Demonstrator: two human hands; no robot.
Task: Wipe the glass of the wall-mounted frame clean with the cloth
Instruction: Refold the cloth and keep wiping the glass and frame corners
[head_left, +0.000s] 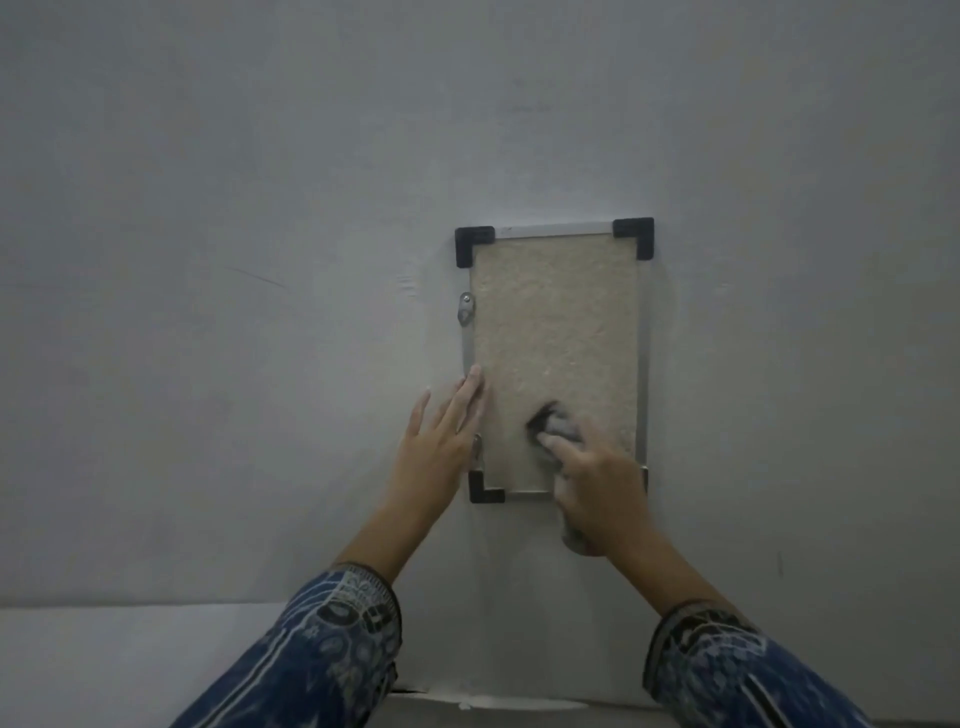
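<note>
Nearest the camera, two forearms in blue patterned sleeves (332, 654) reach up from the bottom edge toward a pale grey wall (208, 260). A lighter ledge or baseboard band (104, 665) runs along the wall's foot on the left.

The left hand (441, 441) lies flat and released, fingers extended and slightly spread, its palm against the wall just beside the frame's lower left edge. Its longest fingertips (475, 376) overlap the metal rail there, and the hand grasps nothing.

The right hand (592, 483) is clenched around a grey cloth (558, 428), pressing it against the lower part of the glass. A bunch of the cloth pokes out past the fingers toward the upper left, and another fold shows below the heel of the hand. This hand covers the frame's lower right corner.

The wall-mounted frame (644, 338) hangs upright in portrait format at the middle of the view, with thin silver rails and black corner brackets (474, 244). Behind the glass (556, 322) sits a beige, speckled panel. A small metal mounting clip (466, 309) is fixed beside the left rail, upper half; a second clip (477, 448) shows just beside the left hand near the bottom corner.
</note>
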